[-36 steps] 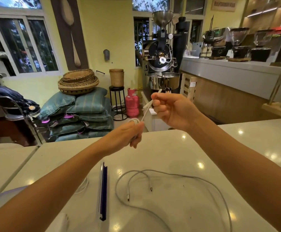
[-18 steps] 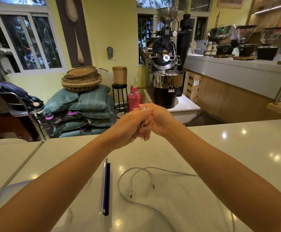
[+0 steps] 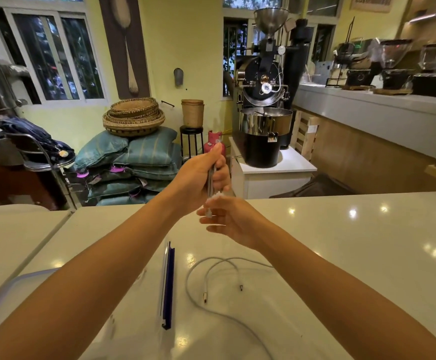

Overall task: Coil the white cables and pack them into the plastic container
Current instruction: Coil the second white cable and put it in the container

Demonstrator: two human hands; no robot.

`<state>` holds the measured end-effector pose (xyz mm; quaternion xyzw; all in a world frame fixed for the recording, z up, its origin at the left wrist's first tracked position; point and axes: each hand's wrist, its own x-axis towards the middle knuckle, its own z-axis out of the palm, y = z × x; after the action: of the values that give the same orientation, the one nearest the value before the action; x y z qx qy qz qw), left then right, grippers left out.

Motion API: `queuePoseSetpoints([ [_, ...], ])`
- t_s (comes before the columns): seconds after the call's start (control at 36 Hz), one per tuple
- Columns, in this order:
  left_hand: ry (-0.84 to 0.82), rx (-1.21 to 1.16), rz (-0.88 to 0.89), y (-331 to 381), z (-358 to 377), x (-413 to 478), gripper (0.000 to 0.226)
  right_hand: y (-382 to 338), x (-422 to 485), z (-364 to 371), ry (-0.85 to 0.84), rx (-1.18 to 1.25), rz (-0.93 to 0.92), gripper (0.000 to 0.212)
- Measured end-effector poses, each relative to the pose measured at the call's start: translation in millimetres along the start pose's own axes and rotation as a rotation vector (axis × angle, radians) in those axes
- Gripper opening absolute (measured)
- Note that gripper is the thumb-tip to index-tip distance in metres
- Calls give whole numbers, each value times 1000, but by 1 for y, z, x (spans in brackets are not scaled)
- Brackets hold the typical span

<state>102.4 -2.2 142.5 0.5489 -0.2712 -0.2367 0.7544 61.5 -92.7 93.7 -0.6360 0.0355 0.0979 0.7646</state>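
Two hands meet above the table (image 3: 341,242). The left hand (image 3: 198,175) curls tight round a folded cable (image 3: 210,178), held upright. The right hand (image 3: 231,218) sits just below at its white end, blurred, grip unclear. A second cable (image 3: 205,297) lies loose beside the container (image 3: 168,284).

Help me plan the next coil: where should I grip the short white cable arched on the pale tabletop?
Probably pinch the short white cable from above, just behind its nearer metal plug: both ends lie free and flat on the pale tabletop.
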Motion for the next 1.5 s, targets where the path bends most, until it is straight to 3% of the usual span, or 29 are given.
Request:
queuePoseSetpoints([
  [0.19, 60, 60, 13, -2, -11, 7, 44, 2, -7, 6, -49, 63, -20, 20],
  [0.31, 113, 93, 14, 0, -23, 11, 43, 5, -14, 5, -98, -80, -99, 38],
  [0.44, 117, 208, -15, -6, -36, 11, 42, -2, -22, 4, -106, -357, -244, 24],
  [0.56, 50, 293, -50, -19, -40, 6, 44, -16, -23, 0, -61, -524, -332, 25],
  [0.67, -55, 391, -57, -27, -35, 0, 44, -29, -23, -8, -30, -534, -404, 23],
  [0.89, -178, 189, -179, -26, -23, -6, 48, -42, -18, -21, 36, -590, -504, 18],
  [1.03, -336, 94, -230, -26, -21, -11, 49, -39, -18, -25, -32, -517, -437, 21],
  [1.14, -454, 71, -208, -26, -26, -14, 19, -34, -17, -25, -55, -483, -386, 22],
  [1.39, -375, 270, -240, -19, -28, -17, 6, -34, -19, -18, 27, -520, -354, 37],
  [1.5, -356, 319, -271, -15, -27, -16, 18, -33, -20, -16, 46, -496, -324, 34],
])
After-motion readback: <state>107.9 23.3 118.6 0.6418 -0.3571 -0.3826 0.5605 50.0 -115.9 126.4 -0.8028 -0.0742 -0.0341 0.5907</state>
